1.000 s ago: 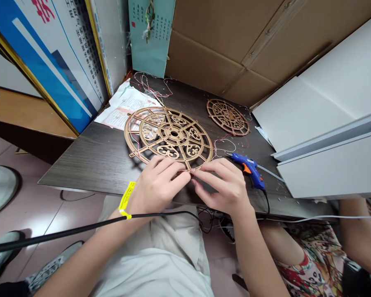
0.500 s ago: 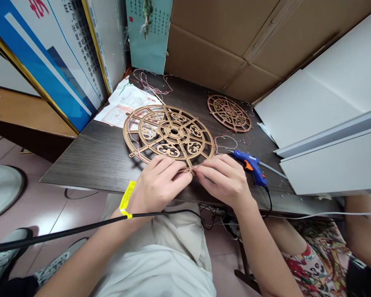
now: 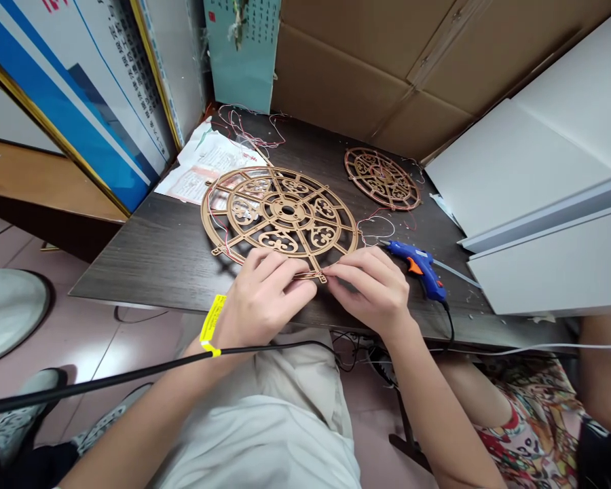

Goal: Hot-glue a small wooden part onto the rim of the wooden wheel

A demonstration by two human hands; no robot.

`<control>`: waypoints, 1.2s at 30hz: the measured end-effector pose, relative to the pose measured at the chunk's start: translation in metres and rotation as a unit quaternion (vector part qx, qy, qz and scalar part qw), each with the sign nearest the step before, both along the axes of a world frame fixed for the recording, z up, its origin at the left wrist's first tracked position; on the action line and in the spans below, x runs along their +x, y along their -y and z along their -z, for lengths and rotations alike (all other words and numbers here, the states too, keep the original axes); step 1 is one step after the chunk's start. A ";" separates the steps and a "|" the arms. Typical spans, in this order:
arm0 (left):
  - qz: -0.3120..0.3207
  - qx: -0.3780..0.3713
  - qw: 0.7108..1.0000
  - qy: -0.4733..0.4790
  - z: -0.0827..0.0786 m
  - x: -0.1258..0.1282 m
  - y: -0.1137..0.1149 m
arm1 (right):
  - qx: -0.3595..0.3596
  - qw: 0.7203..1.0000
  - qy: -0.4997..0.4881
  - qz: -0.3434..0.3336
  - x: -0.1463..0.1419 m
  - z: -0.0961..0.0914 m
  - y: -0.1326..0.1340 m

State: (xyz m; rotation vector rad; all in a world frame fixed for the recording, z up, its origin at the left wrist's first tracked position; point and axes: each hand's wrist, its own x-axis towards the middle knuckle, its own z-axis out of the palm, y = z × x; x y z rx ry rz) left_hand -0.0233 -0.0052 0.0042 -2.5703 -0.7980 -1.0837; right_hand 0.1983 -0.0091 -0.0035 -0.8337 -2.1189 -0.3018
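A large round openwork wooden disc (image 3: 308, 246) lies near the table's front edge, with scroll-shaped cut-outs and small tabs round its rim. Thin red and white wire (image 3: 226, 234) runs along its left rim. My left hand (image 3: 267, 292) is closed on the front rim, thumb below and fingers above, with a stretch of wire beside the fingertips. My right hand (image 3: 369, 285) pinches thin wire just right of the front tab (image 3: 322, 277); the fingers partly hide it.
A blue glue gun (image 3: 426, 273) lies to the right. Behind it are a smaller openwork disc (image 3: 381, 179) and loose wire (image 3: 381, 219). Papers (image 3: 193, 173) lie back left. White panels (image 3: 540, 170) and cardboard (image 3: 346, 75) border the table (image 3: 147, 251). Another person's arm (image 3: 603, 367) shows at right.
My right hand has shifted slightly right, and the front tab shows more plainly between my hands. The left hand keeps its grip. The whole view has moved a little.
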 end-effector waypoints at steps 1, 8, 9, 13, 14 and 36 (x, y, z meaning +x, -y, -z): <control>0.002 0.000 1.000 0.000 0.000 0.000 0.000 | 0.003 1.000 -0.005 0.001 0.000 0.000 0.000; 0.007 0.010 1.000 0.014 0.000 0.002 -0.001 | -0.028 0.999 -0.040 -0.017 0.001 0.002 -0.001; 0.007 0.010 1.000 0.015 -0.001 0.002 -0.001 | -0.032 0.998 -0.041 -0.019 0.002 0.002 -0.001; 0.005 0.014 1.000 0.015 0.000 0.004 -0.003 | -0.049 0.998 -0.035 -0.033 0.001 0.000 -0.003; 0.002 0.014 1.000 0.012 0.000 0.005 -0.003 | -0.051 0.997 -0.035 -0.037 0.001 0.000 -0.003; -0.001 -0.027 0.999 0.023 -0.001 0.003 -0.005 | -0.072 0.995 -0.030 -0.065 -0.004 -0.006 -0.006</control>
